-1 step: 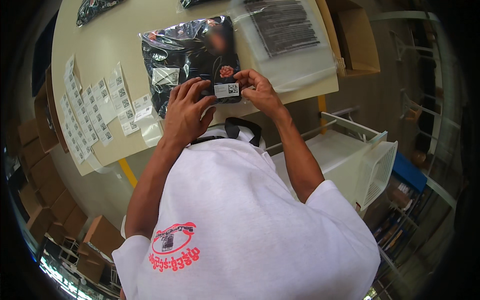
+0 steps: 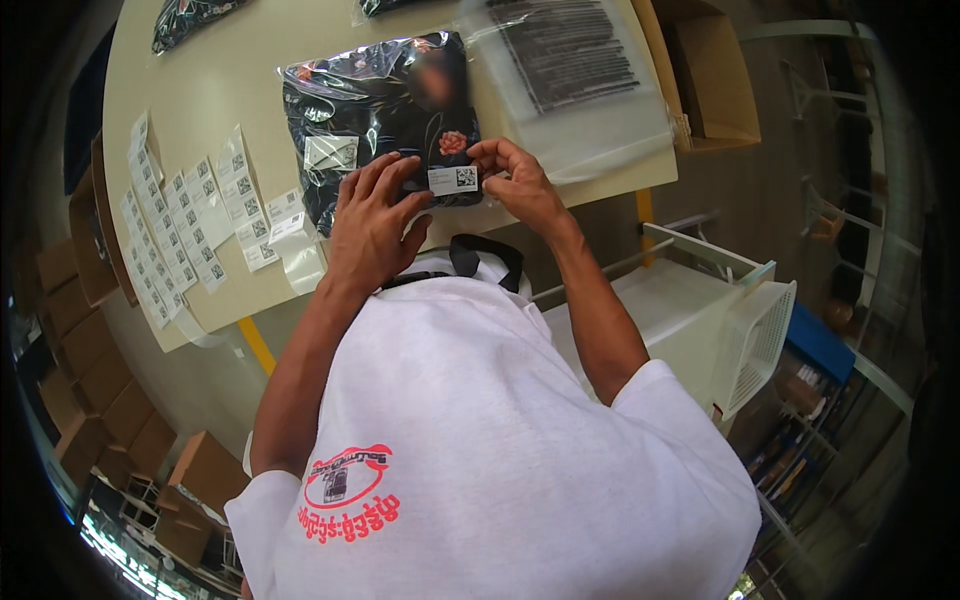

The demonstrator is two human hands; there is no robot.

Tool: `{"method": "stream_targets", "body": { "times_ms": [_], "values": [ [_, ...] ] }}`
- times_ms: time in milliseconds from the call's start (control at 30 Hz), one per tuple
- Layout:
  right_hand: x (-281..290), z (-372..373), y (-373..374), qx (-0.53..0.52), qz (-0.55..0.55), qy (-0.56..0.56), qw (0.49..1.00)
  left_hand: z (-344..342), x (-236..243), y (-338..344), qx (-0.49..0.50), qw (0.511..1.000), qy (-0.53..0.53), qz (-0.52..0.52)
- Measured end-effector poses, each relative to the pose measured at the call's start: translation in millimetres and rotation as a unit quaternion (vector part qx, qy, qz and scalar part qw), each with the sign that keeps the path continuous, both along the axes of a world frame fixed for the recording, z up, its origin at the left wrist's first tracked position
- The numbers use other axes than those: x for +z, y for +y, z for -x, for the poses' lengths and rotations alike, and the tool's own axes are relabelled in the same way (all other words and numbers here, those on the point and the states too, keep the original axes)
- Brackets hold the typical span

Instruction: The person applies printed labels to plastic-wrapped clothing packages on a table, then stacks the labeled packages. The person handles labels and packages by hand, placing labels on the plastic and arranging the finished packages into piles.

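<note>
A clear bag of folded dark floral fabric (image 2: pixel 380 100) lies on the table, bearing a small white card (image 2: pixel 330 152) and a white label (image 2: pixel 452 180) with a square code. My left hand (image 2: pixel 380 215) rests on the bag's lower part, fingers spread, left of that label. My right hand (image 2: pixel 520 190) is at the label's right end and the bag's edge, thumb and forefinger curled close; what they hold, if anything, is hidden. Strips of code labels (image 2: pixel 243 200) and a folded white backing sheet (image 2: pixel 300 255) lie to the left.
The beige table (image 2: pixel 210 90) holds a stack of clear bags (image 2: pixel 590 145) at right and more bagged fabric (image 2: pixel 190 20) at the back. An open carton (image 2: pixel 730 120) stands beyond its right edge, a white bin (image 2: pixel 740 350) below. Cardboard boxes (image 2: pixel 200 470) stand at lower left.
</note>
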State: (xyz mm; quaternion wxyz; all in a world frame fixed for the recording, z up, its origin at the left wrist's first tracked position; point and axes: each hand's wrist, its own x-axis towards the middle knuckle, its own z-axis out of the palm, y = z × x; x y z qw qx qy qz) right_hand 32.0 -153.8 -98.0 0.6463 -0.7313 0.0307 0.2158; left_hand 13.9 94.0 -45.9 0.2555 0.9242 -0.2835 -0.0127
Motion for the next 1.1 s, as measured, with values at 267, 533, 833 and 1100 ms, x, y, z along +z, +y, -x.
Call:
{"method": "stream_targets", "body": {
  "times_ms": [267, 533, 833, 1100],
  "values": [
    [10, 0, 1, -0.013, 0.0, 0.031, 0.999, 0, -2, -2, 0.012, 0.997, 0.019, -0.07],
    [21, 10, 6, -0.066, 0.092, -0.064, 0.992, 2, 8, -3, 0.013, 0.997, 0.027, -0.069],
    [-18, 10, 10, -0.168, 0.181, -0.114, 0.962, -8, -21, 44, 0.284, 0.958, -0.032, -0.014],
    [-18, -19, 12, -0.084, 0.022, 0.123, 0.989, -72, -111, 71, 0.399, 0.892, 0.096, 0.191]
  ]
}}
